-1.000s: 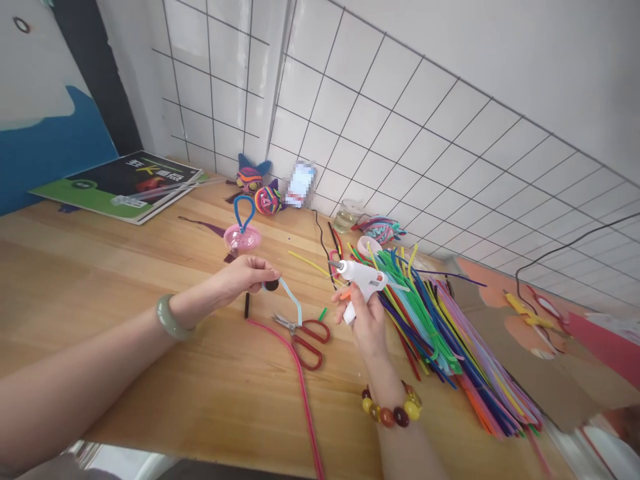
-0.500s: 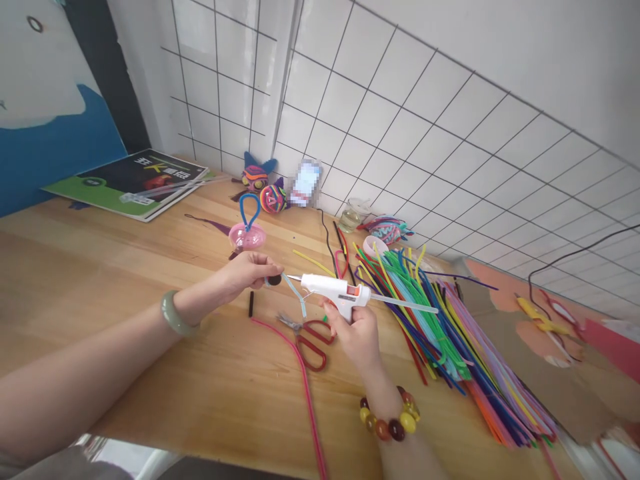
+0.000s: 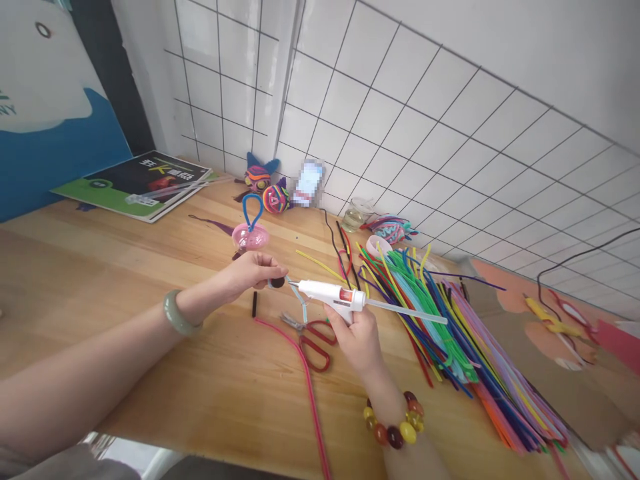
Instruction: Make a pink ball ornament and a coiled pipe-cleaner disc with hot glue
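My left hand (image 3: 256, 270) pinches a small black round piece (image 3: 277, 283) between thumb and fingertips. A light blue pipe cleaner (image 3: 305, 312) hangs beside it, partly hidden by the gun. In my right hand (image 3: 359, 339) is a white hot glue gun (image 3: 323, 292), its fingers wrapped round the handle. The nozzle points left at the black piece; whether it touches I cannot tell. A clear glue stick (image 3: 413, 313) juts from the gun's back. Below the gun lie scissors (image 3: 291, 321) with red handles, a pink pipe cleaner (image 3: 307, 380) and a short black piece (image 3: 255, 304).
Right of my hands lies a large bundle of coloured pipe cleaners (image 3: 445, 333). Behind are a pink dish (image 3: 256, 241), two yarn-like figures, a phone (image 3: 308, 183) and a glass jar (image 3: 353, 219). A magazine (image 3: 107, 195) lies left; a yellow glue gun (image 3: 545, 317) lies far right.
The white glue gun has shifted slightly left and tilted, bringing its nozzle closer to the black piece. My left hand keeps its pinch, and the whole view has shifted slightly.
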Motion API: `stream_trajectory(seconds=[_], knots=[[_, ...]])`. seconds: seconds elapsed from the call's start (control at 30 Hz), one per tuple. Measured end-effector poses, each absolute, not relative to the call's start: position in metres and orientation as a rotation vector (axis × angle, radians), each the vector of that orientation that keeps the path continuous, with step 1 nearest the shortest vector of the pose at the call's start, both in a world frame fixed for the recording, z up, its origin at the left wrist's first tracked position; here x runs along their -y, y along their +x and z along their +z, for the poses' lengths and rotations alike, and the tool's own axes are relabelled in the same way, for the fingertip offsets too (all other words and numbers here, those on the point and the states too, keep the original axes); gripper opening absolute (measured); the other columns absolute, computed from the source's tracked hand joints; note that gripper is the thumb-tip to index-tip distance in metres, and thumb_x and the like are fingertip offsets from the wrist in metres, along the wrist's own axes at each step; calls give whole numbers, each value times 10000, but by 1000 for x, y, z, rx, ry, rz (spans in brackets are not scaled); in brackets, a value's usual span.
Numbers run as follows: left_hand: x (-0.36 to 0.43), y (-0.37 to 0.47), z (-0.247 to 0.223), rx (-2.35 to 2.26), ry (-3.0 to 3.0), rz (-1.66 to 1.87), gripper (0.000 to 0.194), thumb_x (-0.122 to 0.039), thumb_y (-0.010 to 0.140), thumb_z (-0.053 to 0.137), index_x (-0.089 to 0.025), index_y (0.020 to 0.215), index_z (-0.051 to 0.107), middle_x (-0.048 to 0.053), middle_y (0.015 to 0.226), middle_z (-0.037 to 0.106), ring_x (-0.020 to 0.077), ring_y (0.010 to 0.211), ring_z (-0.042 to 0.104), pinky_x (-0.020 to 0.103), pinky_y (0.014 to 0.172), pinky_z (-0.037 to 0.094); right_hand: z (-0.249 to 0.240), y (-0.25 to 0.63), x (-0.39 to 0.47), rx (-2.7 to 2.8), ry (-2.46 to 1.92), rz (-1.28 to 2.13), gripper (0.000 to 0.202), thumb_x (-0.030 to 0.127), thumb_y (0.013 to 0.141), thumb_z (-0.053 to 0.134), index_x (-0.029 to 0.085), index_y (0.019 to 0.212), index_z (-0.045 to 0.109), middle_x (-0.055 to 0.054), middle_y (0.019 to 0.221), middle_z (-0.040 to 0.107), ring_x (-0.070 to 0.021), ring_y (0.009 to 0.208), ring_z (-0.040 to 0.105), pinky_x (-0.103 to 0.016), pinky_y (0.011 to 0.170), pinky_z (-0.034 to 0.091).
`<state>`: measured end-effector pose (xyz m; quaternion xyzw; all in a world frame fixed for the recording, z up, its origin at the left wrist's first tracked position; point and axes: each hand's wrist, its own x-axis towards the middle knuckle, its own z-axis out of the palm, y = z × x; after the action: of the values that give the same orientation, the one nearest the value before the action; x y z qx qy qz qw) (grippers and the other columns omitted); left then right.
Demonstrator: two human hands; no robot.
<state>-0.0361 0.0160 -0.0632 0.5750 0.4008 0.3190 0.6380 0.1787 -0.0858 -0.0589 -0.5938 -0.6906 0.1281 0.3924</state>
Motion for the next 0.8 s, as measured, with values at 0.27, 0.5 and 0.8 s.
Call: stream_trajectory(seconds=[0.27, 0.5, 0.8], knots=[[-13, -35, -62, -896, 1322, 701, 253, -373, 652, 647, -130, 610, 594, 11, 586, 594, 52, 440, 348, 202, 409, 215, -61, 179, 85, 1765, -1510, 260, 192, 330, 787, 531, 160, 817, 614, -89, 719, 661, -202, 617, 605, -284, 570, 437], [-11, -35, -62, -895, 1329, 687, 251, -379, 661, 637, -135, 620, 597, 4, 576, 590, 59, 436, 326, 214, 421, 208, -64, 179, 85, 1787, -1474, 196, 220, 325, 789, 527, 151, 893, 611, -92, 751, 681, -208, 658, 639, -284, 601, 487], [-11, -35, -62, -854, 1297, 661, 238, -361, 664, 643, -129, 633, 604, 7, 577, 579, 66, 448, 332, 224, 437, 189, -63, 176, 85, 1766, -1462, 162, 214, 314, 773, 547, 142, 880, 615, -100, 724, 687, -221, 666, 657, -274, 578, 508]])
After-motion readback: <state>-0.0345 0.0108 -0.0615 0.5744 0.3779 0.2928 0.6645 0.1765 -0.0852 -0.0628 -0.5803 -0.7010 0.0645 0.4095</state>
